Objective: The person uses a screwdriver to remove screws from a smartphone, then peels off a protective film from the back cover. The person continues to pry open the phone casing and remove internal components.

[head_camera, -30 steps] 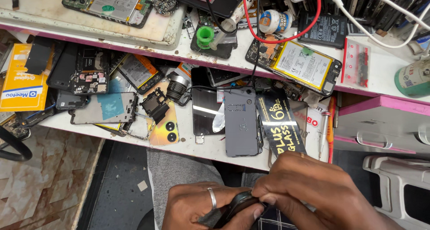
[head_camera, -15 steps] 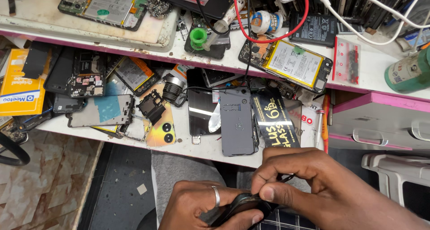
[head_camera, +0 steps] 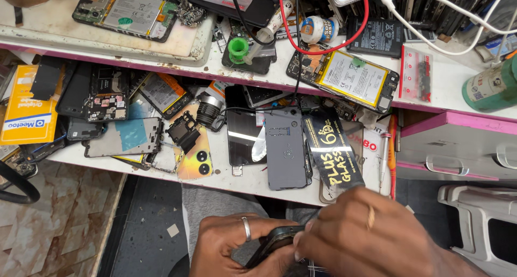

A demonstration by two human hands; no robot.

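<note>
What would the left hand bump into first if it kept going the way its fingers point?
Probably the right hand. The left hand points rightward around a dark phone it already holds, and the right hand's fingers press on that phone's other end. Depth is unclear.

a dark, slim, rectangular phone body with rounded corners (head_camera: 274, 243) is held tilted at the bottom of the view, below the worktop edge. only its upper edge and one corner are seen; the rest is covered by both hands.

A white workbench with pink edges (head_camera: 161, 67) crosses the frame; pale drawers (head_camera: 458, 147) stand right, marbled floor tiles (head_camera: 48, 223) lower left.
</note>
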